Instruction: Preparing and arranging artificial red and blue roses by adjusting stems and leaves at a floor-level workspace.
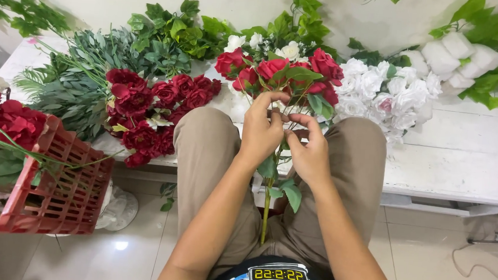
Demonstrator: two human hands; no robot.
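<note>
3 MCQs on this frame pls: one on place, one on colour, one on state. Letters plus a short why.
1. Where is the red crate?
A. To the person's left, on the floor
B. On the white bench
C. On the person's lap

2. What colour are the roses in the bunch held by both hands?
A. Yellow
B. Red
C. Blue

3. How does the left hand stand?
A. Flat on the bench
B. Closed around the stems
C. Resting on the crate

Answers:
1 A: the crate sits low at the left edge, beside the white bench.
2 B: the blooms are red, with a few white ones behind.
3 B: its fingers wrap the stems, touching the right hand.
</note>
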